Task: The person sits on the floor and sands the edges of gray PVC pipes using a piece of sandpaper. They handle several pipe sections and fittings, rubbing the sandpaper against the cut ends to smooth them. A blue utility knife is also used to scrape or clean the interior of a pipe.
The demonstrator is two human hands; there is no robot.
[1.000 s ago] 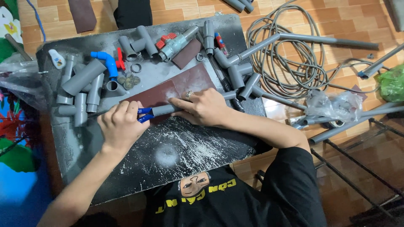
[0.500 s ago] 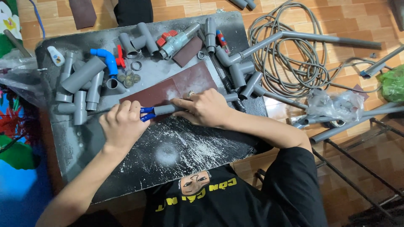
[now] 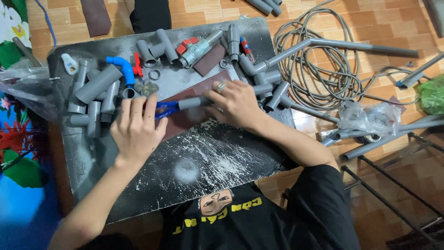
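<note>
Hands clamp: left hand grips blue-handled tool, right hand pins grey pipe on sandpaper

Seen from above: a dark, scratched desk strewn with grey pipe fittings. Left hand closed around blue tool handles; right hand, ring on one finger, pressing down on a short grey pipe lying across a reddish-brown sheet. Behind: a blue elbow, a red-handled valve. At right on the tiled floor: coiled grey hose, long pipes.
</note>
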